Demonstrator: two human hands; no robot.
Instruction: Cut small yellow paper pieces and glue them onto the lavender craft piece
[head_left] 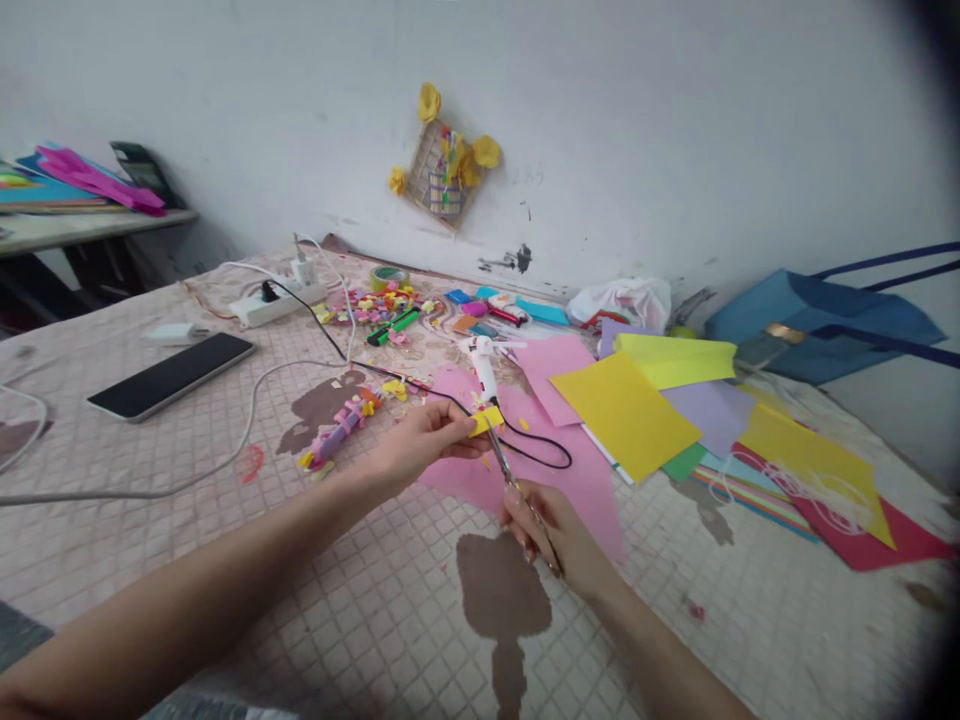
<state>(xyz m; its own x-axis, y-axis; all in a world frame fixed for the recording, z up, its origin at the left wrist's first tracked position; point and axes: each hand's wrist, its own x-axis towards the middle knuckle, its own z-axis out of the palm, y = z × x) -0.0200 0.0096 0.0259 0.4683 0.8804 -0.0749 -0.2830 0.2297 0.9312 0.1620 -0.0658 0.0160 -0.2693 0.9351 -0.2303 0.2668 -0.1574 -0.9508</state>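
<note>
Small rectangular yellow strip [489, 421]: up over the left part of the large pink paper sheet [592, 510], mid-table; paper or thin foam, can't tell which.
Strip handling: looks very light, bendy, probably not slippery; likely creases or tears if squeezed hard.
Strip hold: best by left end, flat between thumb and finger, clear of blades.
Left hand [431, 438]: thumb and fingers pinching strip's left end.
Slim metal scissors [504, 462]: blade tips at strip; stiff, likely heavier; take by handles.
Right hand [551, 528]: fingers curled round scissor handles; blade gap too small to tell.
White glue gun [484, 368]: by pink sheet's far edge.
Purple stick with coloured bits [337, 435]: left of pink sheet.
Cloth-covered table [360, 620]: far edge along wall.
</note>
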